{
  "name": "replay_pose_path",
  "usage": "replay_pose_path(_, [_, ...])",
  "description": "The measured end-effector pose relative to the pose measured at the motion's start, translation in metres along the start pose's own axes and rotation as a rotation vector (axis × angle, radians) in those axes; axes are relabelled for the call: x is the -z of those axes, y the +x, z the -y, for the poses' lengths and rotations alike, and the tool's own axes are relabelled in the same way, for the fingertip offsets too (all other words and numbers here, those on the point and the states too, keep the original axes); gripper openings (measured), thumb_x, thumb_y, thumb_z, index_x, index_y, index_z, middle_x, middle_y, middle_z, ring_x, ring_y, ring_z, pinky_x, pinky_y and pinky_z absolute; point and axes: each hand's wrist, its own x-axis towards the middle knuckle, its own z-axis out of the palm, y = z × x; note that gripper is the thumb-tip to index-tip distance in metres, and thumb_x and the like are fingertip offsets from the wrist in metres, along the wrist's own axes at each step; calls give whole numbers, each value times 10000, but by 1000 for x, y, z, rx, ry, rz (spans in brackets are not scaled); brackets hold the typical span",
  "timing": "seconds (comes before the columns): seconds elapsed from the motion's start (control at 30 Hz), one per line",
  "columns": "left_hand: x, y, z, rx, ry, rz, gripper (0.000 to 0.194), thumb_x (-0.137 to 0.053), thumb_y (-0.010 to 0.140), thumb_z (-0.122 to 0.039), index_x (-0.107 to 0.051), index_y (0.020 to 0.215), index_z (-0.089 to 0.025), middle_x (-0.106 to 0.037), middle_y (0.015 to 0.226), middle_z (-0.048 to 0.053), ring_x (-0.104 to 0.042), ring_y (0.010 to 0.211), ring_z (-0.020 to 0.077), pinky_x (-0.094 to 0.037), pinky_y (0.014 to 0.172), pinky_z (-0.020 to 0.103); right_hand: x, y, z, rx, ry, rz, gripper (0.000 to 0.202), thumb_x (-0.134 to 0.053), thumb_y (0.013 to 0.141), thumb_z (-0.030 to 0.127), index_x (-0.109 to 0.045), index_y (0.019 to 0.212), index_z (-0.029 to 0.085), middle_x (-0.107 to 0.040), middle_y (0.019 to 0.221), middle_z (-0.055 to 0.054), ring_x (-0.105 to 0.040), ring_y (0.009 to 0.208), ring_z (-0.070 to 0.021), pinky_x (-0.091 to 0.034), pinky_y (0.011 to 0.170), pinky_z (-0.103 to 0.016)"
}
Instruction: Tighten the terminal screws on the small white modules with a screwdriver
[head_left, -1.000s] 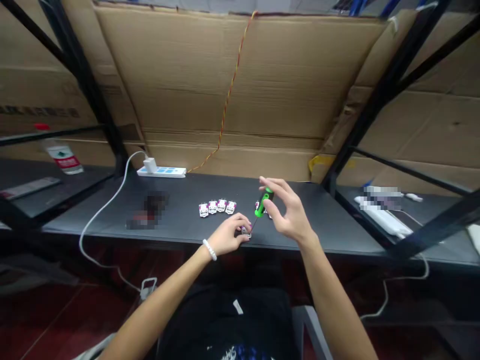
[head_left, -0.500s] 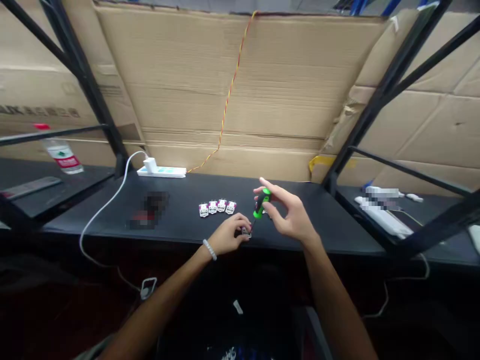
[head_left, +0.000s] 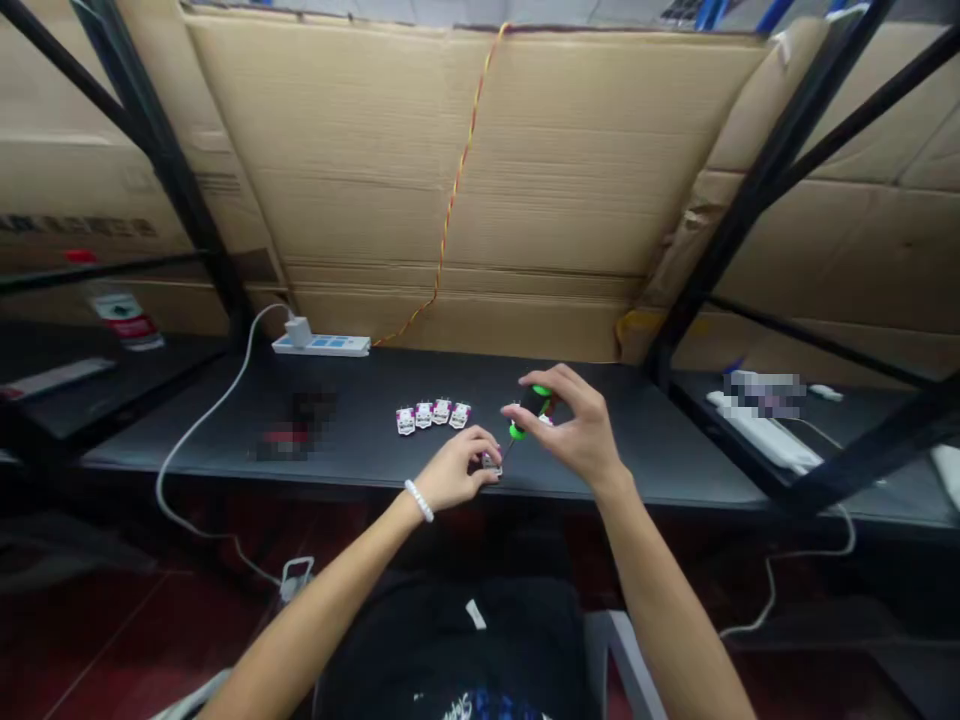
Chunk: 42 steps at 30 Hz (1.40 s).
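Observation:
Near the table's front edge, my left hand [head_left: 459, 468] pinches a small white-and-purple part [head_left: 491, 461], mostly covered by the fingers. My right hand [head_left: 574, 420] grips a green-and-black screwdriver [head_left: 534, 402] between thumb and fingers. Its thin shaft slants down to the left, with the tip close beside the held part; whether they touch, I cannot tell. Beyond my left hand, several similar white-and-purple parts [head_left: 433, 414] lie in a row. Another light-coloured part [head_left: 547, 420] shows partly behind my right hand.
A white power strip [head_left: 330, 345] with a plugged-in charger [head_left: 298, 331] sits at the back left, its white cable [head_left: 206, 412] running over the front edge. Black metal posts [head_left: 709, 270] frame both sides. A bottle [head_left: 127, 318] stands left, a white strip-shaped object [head_left: 765, 435] right.
My right hand has turned around the screwdriver: its raised fingers have curled in and the thumb has moved left. The screwdriver tilts more. My left hand stays in place.

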Motion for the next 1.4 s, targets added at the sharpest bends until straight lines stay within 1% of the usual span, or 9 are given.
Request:
replay_pose_path(0.23, [0,0,-1,-3,-4,-1,102,-761,821,-121,-732,888,-193,-686,1148,79,-669,1036,215,-567,894,337,-5,-3,4,-19,-21,-45,283,-810,899,462,-746,1064,242,-639,860,-19,-520,628,-144,-512,611,-303])
replay_pose_path(0.53, [0,1,1,43,10,-1,152,-790,778,-100,-724,878,-194,-709,1119,58,-669,958,201,-538,804,303,-12,-1,-3,-38,-129,-128,375,-800,880,570,-663,845,222,-610,732,16,-457,547,-114,-423,544,-277])
replay_pose_path(0.63, [3,4,-1,32,66,15,217,-783,783,-92,-719,953,-210,-715,1126,55,-676,1027,231,-535,871,336,-11,-2,-8,-63,-111,-167,371,-816,869,545,-646,830,218,-611,716,26,-465,534,-106,-421,531,-271])
replay_pose_path(0.77, [13,25,0,19,304,38,369,-766,776,-77,-704,1103,-235,-709,1225,73,-649,1187,310,-426,1111,487,11,-13,-10,-185,-88,-394,299,-792,896,481,-664,864,213,-626,754,16,-550,574,-127,-454,537,-276])
replay_pose_path(0.9, [25,59,11,79,437,86,424,-732,730,-39,-703,1100,-245,-721,1217,68,-673,1139,325,-362,1139,534,42,-24,-10,-198,-191,-612,275,-818,867,435,-670,802,212,-597,705,21,-538,595,-136,-434,544,-273])
replay_pose_path(1.03, [37,80,24,139,506,110,432,-729,721,-40,-710,1106,-235,-737,1200,70,-677,1146,318,-365,1142,523,64,-30,-12,-187,-248,-677,255,-818,861,400,-675,782,205,-625,719,6,-561,624,-145,-442,580,-280])
replay_pose_path(1.23, [57,80,28,212,605,173,459,-737,777,-85,-694,1197,-266,-711,1298,55,-634,1289,310,-358,1177,533,79,-32,-20,-214,-260,-755,296,-816,836,451,-673,764,202,-637,702,8,-578,624,-161,-457,613,-303])
replay_pose_path(1.33, [52,84,18,180,625,193,485,-748,809,-133,-681,1267,-279,-653,1426,64,-583,1371,318,-372,1192,532,82,-32,-21,-199,-239,-759,276,-814,835,425,-674,758,200,-647,702,5,-587,631,-166,-464,639,-317])
replay_pose_path(1.4, [39,90,9,97,599,221,490,-736,871,-214,-651,1348,-285,-609,1509,67,-567,1399,312,-377,1203,516,83,-32,-20,-186,-231,-767,265,-812,842,415,-676,759,203,-650,708,0,-590,640,-172,-468,656,-328])
